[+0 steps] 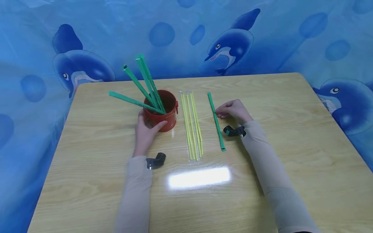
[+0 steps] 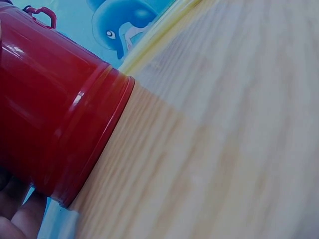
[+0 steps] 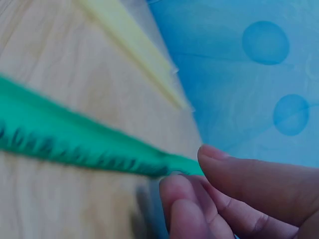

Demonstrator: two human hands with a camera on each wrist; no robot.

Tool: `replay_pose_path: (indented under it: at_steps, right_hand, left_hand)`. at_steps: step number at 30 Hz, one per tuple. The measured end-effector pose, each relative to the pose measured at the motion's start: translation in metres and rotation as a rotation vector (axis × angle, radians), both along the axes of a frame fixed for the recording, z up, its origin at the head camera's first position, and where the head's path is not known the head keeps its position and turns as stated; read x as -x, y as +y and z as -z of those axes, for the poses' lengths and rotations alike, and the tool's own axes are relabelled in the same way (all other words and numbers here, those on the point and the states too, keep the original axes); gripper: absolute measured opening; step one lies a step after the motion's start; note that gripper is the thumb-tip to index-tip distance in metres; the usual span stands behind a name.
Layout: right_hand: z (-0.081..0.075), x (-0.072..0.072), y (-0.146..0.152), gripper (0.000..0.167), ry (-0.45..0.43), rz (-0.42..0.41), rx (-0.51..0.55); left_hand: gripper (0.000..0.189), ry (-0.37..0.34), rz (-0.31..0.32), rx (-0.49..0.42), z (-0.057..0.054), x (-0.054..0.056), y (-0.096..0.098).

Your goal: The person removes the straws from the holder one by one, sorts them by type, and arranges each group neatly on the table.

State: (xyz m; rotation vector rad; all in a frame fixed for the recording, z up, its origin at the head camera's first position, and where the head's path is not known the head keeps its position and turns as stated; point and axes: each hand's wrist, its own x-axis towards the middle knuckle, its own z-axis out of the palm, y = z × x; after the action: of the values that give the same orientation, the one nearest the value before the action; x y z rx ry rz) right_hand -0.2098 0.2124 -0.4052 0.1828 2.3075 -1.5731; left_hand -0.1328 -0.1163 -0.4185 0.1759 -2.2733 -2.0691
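A small red metal bucket (image 1: 168, 121) stands on the table, with several long green paper-wrapped sticks (image 1: 149, 85) leaning out of it. My left hand (image 1: 144, 132) holds the bucket low on its near left side, thumb across the front. In the left wrist view the bucket's wall (image 2: 55, 109) fills the left side, fingers below it. To the right, my right hand (image 1: 234, 110) pinches another green wrapped stick (image 1: 216, 124) near its middle, between thumb and fingers. Dark printing shows on this green wrapper (image 3: 75, 137) in the right wrist view.
Several yellow straws (image 1: 192, 129) in clear wrappers lie side by side between the bucket and the right hand's green stick. The light wooden table (image 1: 96, 168) ends at a blue dolphin-printed backdrop (image 1: 180, 19). A bright glare spot lies on the table's near middle.
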Motion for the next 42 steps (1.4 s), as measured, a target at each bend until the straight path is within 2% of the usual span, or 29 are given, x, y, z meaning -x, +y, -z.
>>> replay_pose_path:
  at_steps: [6,8,13,17,21,25,30,36,42]
  right_hand:
    - [-0.018,-0.003,-0.010,0.024,0.079,0.013,0.070]
    - [-0.027,-0.006,-0.020,0.026,0.110,-0.010,0.109]
    - [-0.052,-0.016,-0.053,0.032,0.185,-0.114,0.176]
    - [-0.067,-0.027,-0.083,0.027,0.242,-0.178,0.204]
    - [-0.078,-0.034,-0.117,0.024,0.318,-0.288,0.225]
    - [-0.085,-0.032,-0.152,0.022,0.378,-0.381,0.226]
    - [-0.084,-0.025,-0.180,0.018,0.448,-0.418,0.161]
    - [-0.086,-0.020,-0.193,0.015,0.500,-0.441,-0.001]
    - [-0.083,-0.019,-0.203,0.016,0.550,-0.500,-0.174]
  left_hand:
    - [0.083,-0.005,0.008,-0.015,0.002,0.000,0.003]
    - [0.083,0.001,0.013,-0.026,0.001,-0.001,0.003]
    - [0.082,0.021,0.015,-0.037,0.000,-0.003,0.002]
    - [0.082,0.018,0.041,-0.041,0.001,-0.004,0.001]
    - [0.083,0.020,0.043,-0.042,0.003,-0.004,0.002]
    - [0.083,0.024,0.036,-0.039,0.003,-0.003,0.001]
    - [0.080,0.029,0.040,-0.025,0.003,-0.003,0.000]
    - [0.079,0.021,0.030,-0.008,0.001,-0.001,0.002]
    - [0.078,0.026,0.032,0.015,0.000,-0.003,0.000]
